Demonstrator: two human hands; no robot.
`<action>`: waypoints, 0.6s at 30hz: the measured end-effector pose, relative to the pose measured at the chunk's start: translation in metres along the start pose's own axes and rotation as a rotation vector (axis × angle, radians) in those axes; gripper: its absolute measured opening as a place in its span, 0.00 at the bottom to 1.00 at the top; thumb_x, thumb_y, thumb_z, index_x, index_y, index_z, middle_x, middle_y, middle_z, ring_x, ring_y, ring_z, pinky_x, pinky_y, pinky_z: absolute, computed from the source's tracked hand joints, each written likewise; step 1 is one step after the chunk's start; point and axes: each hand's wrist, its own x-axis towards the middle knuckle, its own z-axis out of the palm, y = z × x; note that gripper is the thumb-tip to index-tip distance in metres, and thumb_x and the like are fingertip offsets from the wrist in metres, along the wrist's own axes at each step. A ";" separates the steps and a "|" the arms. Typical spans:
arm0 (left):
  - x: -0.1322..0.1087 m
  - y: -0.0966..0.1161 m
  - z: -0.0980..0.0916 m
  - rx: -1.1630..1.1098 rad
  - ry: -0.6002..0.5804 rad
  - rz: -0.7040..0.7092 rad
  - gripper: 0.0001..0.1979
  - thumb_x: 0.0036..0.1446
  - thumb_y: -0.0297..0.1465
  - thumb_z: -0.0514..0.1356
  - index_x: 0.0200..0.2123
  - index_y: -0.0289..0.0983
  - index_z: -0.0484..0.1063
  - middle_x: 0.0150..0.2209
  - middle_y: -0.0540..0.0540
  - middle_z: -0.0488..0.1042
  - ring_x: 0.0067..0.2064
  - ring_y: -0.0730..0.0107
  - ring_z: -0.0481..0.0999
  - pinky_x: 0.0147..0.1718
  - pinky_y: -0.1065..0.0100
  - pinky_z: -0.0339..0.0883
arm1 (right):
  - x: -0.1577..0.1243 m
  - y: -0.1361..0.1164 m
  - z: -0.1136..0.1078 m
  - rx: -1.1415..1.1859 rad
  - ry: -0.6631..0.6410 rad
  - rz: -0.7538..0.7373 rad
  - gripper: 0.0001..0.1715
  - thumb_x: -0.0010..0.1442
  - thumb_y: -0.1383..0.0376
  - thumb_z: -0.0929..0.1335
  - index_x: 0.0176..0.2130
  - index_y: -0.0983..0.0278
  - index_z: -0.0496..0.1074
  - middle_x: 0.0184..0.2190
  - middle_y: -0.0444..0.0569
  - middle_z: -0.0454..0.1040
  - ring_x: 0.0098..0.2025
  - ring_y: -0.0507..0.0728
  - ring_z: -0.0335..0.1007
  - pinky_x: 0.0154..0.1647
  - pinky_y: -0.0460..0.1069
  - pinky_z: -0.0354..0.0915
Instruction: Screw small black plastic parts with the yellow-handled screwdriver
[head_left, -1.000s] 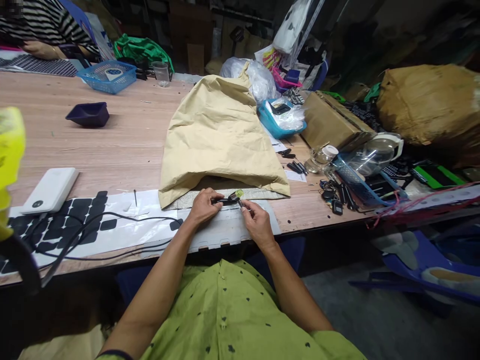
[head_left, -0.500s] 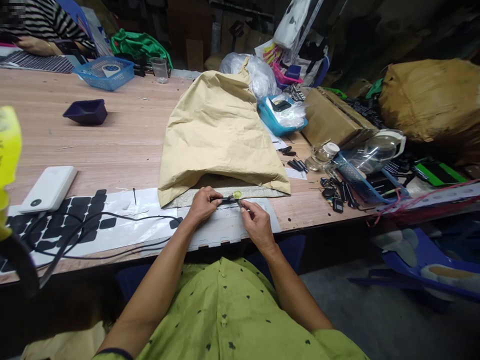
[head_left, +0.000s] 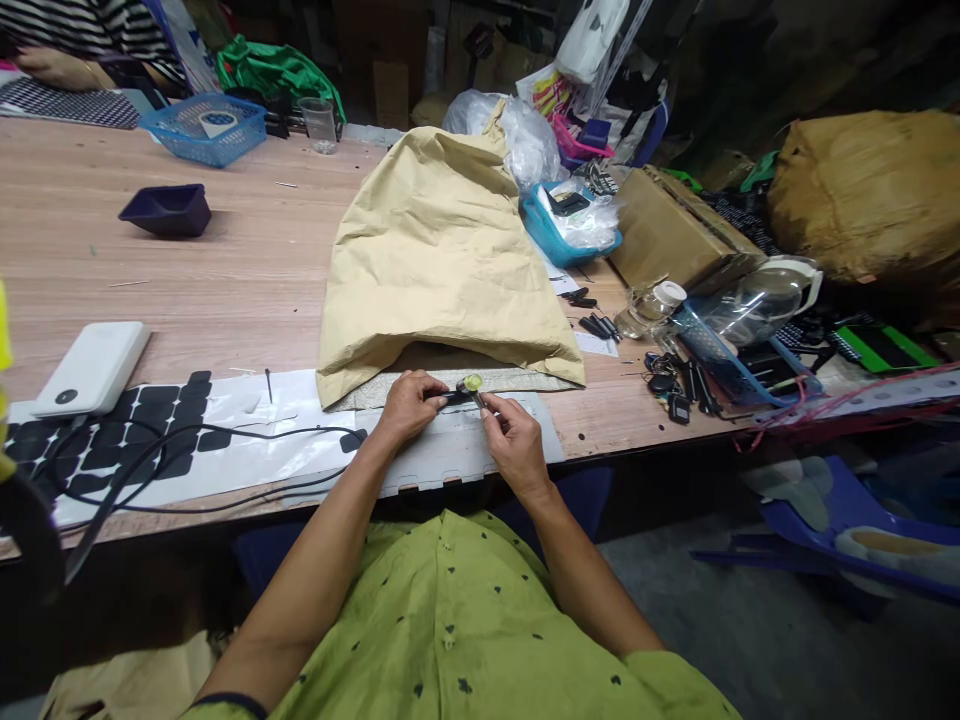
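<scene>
At the table's front edge, my left hand [head_left: 409,405] is closed, thumb and fingers pinching a small slim black piece [head_left: 456,396]. Facing it, my right hand [head_left: 516,440] grips a thin dark stick-like tool [head_left: 478,399] between thumb and fingertips. A small round yellow-green piece [head_left: 472,382] shows where the two meet; which one it belongs to, I cannot tell. Both hands are above a pale grey-white board [head_left: 442,455]. Just beyond them is the open mouth of a large beige cloth or paper bag [head_left: 442,260].
To the left lie a white power bank [head_left: 94,370], a black cable [head_left: 247,432] and a sheet of black pads [head_left: 161,425]. A purple tray [head_left: 169,212] stands farther back. Baskets, a clear jug [head_left: 765,300] and key fobs [head_left: 677,407] crowd the right. Another person's hand [head_left: 56,68] is far left.
The view has shifted slightly. The tool in my right hand now slants more against the black piece, near the yellow-green part. Both hands keep their grips.
</scene>
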 end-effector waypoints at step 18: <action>-0.001 0.004 0.004 0.009 -0.007 -0.025 0.08 0.50 0.25 0.66 0.34 0.41 0.83 0.36 0.47 0.80 0.44 0.58 0.75 0.46 0.58 0.70 | -0.003 -0.006 -0.008 -0.065 0.049 -0.068 0.17 0.67 0.63 0.64 0.48 0.60 0.80 0.42 0.54 0.82 0.44 0.60 0.78 0.45 0.53 0.75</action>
